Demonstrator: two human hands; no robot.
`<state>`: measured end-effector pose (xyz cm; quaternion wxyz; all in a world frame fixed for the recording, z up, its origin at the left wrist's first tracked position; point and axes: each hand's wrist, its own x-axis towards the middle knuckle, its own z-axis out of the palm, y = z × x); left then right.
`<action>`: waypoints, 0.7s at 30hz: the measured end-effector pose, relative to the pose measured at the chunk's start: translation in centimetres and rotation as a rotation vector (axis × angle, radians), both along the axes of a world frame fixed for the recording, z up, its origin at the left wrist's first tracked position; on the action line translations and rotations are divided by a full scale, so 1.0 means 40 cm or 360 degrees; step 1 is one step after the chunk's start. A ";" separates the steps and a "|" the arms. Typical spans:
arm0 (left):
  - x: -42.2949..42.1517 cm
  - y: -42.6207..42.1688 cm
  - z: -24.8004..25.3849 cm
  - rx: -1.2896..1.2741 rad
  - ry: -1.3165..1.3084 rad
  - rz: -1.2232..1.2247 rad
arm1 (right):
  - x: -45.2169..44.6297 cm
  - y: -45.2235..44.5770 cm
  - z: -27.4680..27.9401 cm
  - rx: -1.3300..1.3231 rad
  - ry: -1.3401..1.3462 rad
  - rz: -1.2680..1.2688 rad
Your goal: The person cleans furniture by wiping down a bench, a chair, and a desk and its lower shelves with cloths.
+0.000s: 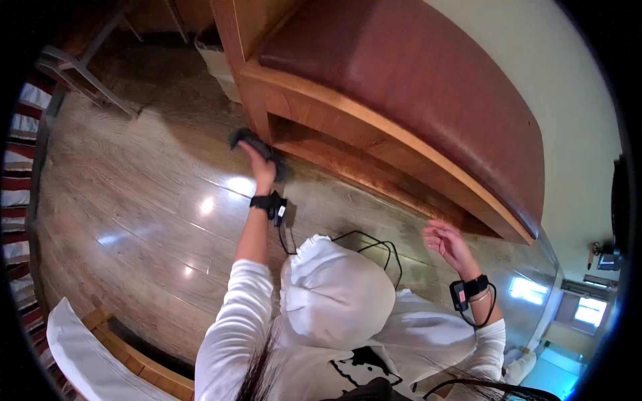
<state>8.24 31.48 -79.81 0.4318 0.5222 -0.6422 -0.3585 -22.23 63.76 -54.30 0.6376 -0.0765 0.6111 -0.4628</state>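
Observation:
My left hand (262, 167) reaches forward to the floor beside the bench's left leg. It grips a dark grey, soft-looking item (278, 166), perhaps a cloth; the palm hides part of it. Near the bench's right end, my right hand (449, 246) is raised with its fingers apart and slightly bent, holding nothing. The wooden bench (321, 97) has a brown-red padded seat (414, 87) and a long opening under it. Both wrists wear black straps with small devices, and a black cable (394, 257) runs from the left one.
Wood-look floor (154, 194) spreads to the left. A pale bin (219, 67) stands left of the bench, with metal furniture legs (87, 77) farther left. A wooden slatted piece with a white cover (83, 354) is at the lower left. Striped fabric (17, 194) lines the left edge.

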 end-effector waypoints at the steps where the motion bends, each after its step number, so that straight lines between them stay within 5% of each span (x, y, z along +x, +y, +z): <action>1: 0.026 -0.012 0.046 0.0353 0.0448 0.0197 | -0.002 0.012 -0.003 -0.0003 -0.0017 -0.0035; 3: 0.117 -0.030 0.104 0.0965 0.1393 0.0281 | -0.013 0.016 -0.014 -0.0020 -0.0046 -0.0084; 5: 0.175 -0.044 0.225 0.1040 0.1205 0.0570 | -0.020 0.031 -0.033 -0.0012 -0.0101 -0.0141; 7: 0.186 -0.038 0.349 0.0380 0.1531 -0.0087 | -0.024 0.031 -0.074 0.0001 -0.0074 -0.0106; 8: 0.175 -0.017 0.395 -0.0209 0.0935 0.0010 | -0.029 0.050 -0.075 0.0037 -0.0042 -0.0044; 9: 0.142 -0.002 0.493 -0.0091 0.1114 0.0100 | -0.017 0.022 -0.054 0.0001 0.0033 0.0156; 12: 0.003 0.046 0.604 -0.0773 0.0296 -0.0365 | -0.028 -0.083 -0.021 -0.0393 0.0543 0.0890; 14: -0.058 0.062 0.580 -0.1062 -0.0306 -0.0811 | -0.019 -0.140 0.082 -0.0550 0.0651 0.0960; 15: -0.092 0.084 0.608 -0.1104 -0.0260 -0.0892 | 0.020 -0.135 0.134 -0.0734 0.0797 0.0879; 17: -0.215 0.106 0.691 -0.0862 -0.0682 -0.1912 | 0.040 -0.167 0.134 -0.0914 0.0955 0.0745; 19: -0.396 0.170 0.776 -0.0946 -0.0390 -0.2290 | 0.026 -0.197 0.085 -0.1629 0.1072 0.0440; 21: -0.479 0.228 0.820 -0.0916 -0.0309 -0.2538 | 0.034 -0.153 0.102 -0.1428 0.0979 0.0059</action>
